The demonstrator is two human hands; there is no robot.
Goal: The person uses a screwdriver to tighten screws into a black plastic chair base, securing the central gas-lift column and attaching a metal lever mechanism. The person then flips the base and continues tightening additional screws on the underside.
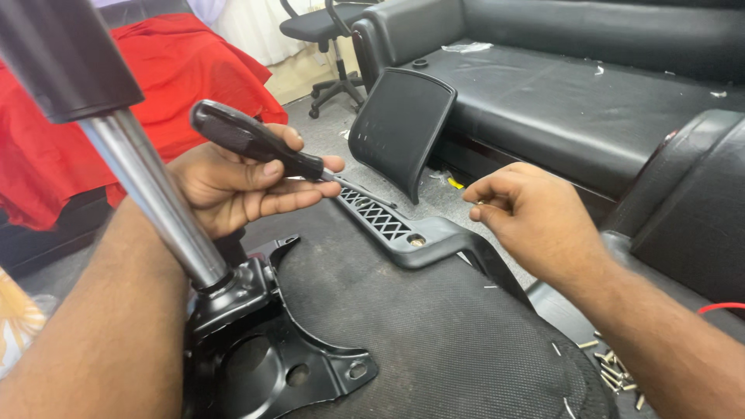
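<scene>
My left hand (pixel 237 185) grips a black-handled screwdriver (pixel 256 143), its metal tip pointing right over a black plastic bracket (pixel 403 233) with a grid pattern and a screw hole. My right hand (pixel 528 213) hovers just right of the bracket, fingers pinched together; something small may be between them but I cannot tell. The bracket lies on the upturned black fabric chair seat (pixel 434 334). A silver gas cylinder (pixel 155 202) rises from the black metal base plate (pixel 279 365) bolted under the seat, in front of my left forearm.
A black mesh chair back (pixel 400 128) leans against a black leather sofa (pixel 590 93). Several loose screws (pixel 613 372) lie at lower right. Red cloth (pixel 186 70) covers something at the left. An office chair (pixel 330 46) stands at the back.
</scene>
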